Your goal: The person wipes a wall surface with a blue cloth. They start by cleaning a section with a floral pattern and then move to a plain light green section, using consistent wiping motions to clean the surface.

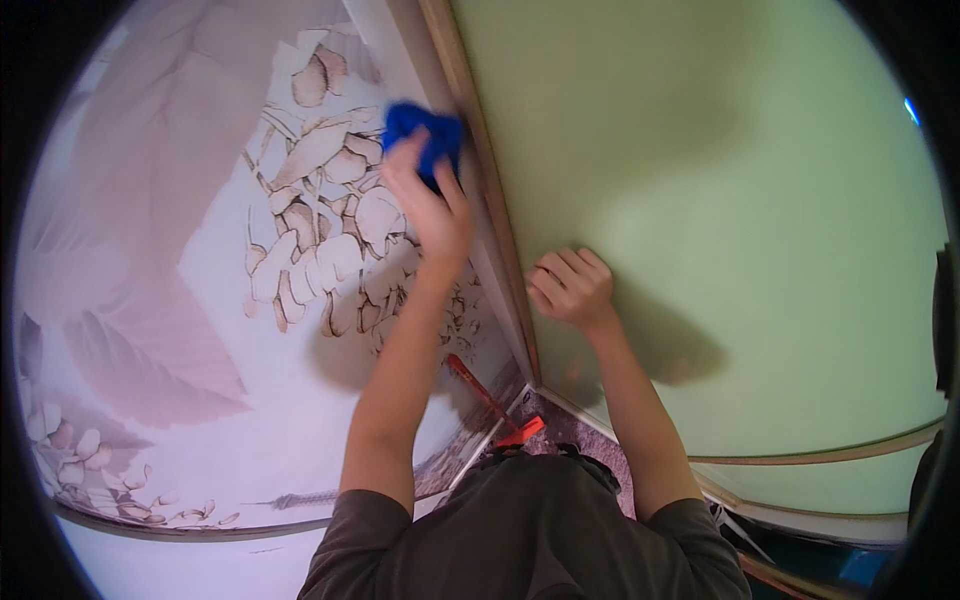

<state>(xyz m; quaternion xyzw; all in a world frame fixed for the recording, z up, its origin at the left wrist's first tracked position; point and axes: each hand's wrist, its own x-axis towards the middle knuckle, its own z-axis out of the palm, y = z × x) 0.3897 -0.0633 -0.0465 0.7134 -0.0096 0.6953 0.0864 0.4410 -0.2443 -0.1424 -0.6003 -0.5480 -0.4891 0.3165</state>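
Note:
A blue cloth is bunched under the fingers of my left hand, against the pale trim beside the wooden strip. Slight blur runs over the cloth and the fingertips. My right hand is curled into a fist with nothing visible in it. It is at the green panel, just right of the wooden strip, and casts a shadow there. Left of the strip stretches a white wall surface printed with leaves and flowers.
A red long-handled tool leans in the corner, its orange-red end near the speckled floor. Wooden edging crosses the green side low on the right. Dark objects lie at the lower right.

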